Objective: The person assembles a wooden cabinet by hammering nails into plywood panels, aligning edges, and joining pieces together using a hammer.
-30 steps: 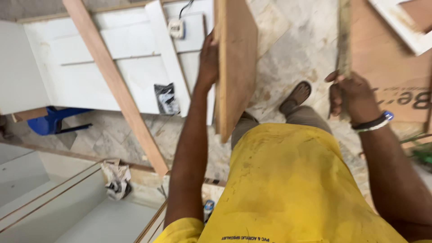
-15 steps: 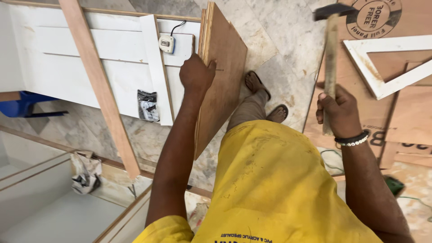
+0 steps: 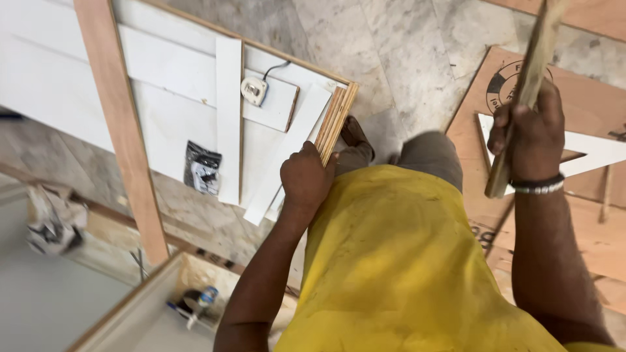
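Head view: left hand [image 3: 306, 179] clamped on the edge of an upright plywood board [image 3: 337, 124]; right hand [image 3: 529, 133] closed round a wooden hammer handle [image 3: 521, 98], raised well apart. White panel [image 3: 169, 98], wooden strip [image 3: 124, 130] and black packet [image 3: 202, 168] lie beyond on the marble floor [image 3: 404, 45].

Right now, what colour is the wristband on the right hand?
Black with a pale beaded edge; wristband on the right hand, head view.

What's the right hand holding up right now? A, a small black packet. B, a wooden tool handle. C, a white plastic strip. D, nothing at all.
B: the right hand is closed in a grip around a wooden handle raised beside the body, while the left hand steadies the plywood board on edge.
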